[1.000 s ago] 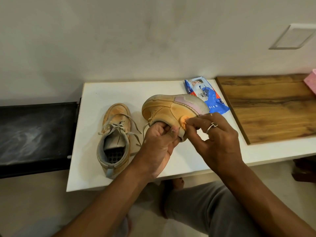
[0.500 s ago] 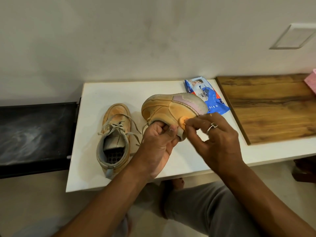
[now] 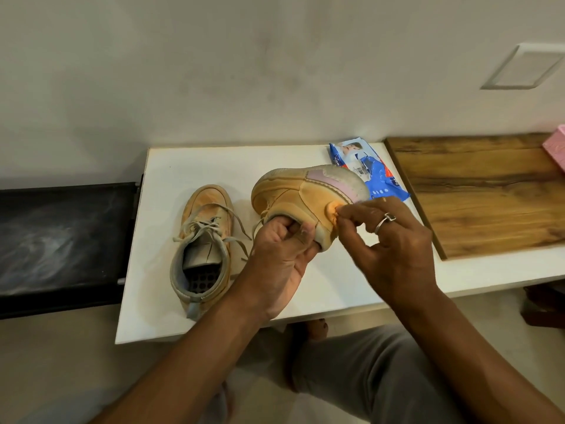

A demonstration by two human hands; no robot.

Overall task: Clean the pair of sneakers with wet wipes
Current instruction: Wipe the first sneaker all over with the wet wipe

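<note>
Black bench (image 3: 61, 240) sits at your far left, just beside the white table (image 3: 159, 301). On that table the second sneaker (image 3: 203, 240) stands upright, toe away from you, laces loose and tongue slumped into the opening. It has not shifted in the last second, and neither hand is on it.

Next comes your left hand (image 3: 284, 255). Its fingers are tucked inside the collar of the held sneaker (image 3: 305, 194) and curl round the rim, so it grasps the shoe and holds it above the table. The shoe is tipped over, toe to the left and sole turned up and away from you. That grasp matches a second ago.

What has changed is small and lies at the heel. Your right hand (image 3: 391, 240), with a ring (image 3: 385, 218) on one finger, pinches a small orange wad (image 3: 331, 209) against the heel. It has crept slightly up and to the right. I cannot tell whether the wad is a folded wipe or a tab of the shoe.

From that, you seem to be working one stubborn patch in short strokes. The grey sole edge looks grubby still, and the second sneaker appears not yet cleaned.

Behind the heel lies the blue pack of wet wipes (image 3: 376, 175), then the wooden board (image 3: 489, 194). A pink object (image 3: 558, 148) shows at the right edge.
</note>
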